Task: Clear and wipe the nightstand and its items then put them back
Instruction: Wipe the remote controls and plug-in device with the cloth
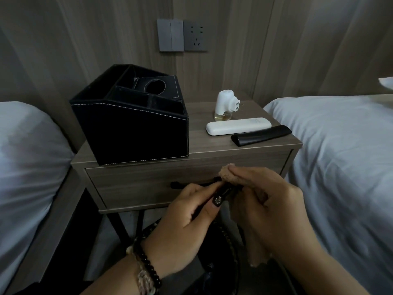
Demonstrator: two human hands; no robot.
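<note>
In front of the nightstand (191,167) my left hand (187,226) grips a small black object (225,191), maybe a pen or tube. My right hand (274,209) presses a tan cloth (228,172) around its far end; more cloth hangs below the hand. On the nightstand top stand a black leather organizer box (131,124) at the left, a white plug-in vaporizer (225,105) at the back right, a white remote (238,129) and a black remote (261,135) near the right edge.
White-sheeted beds flank the nightstand, one at the left (27,167) and one at the right (344,167). A switch and socket panel (182,36) is on the wood wall behind. The drawer has a black handle (176,185). A dark bag lies on the floor (217,262).
</note>
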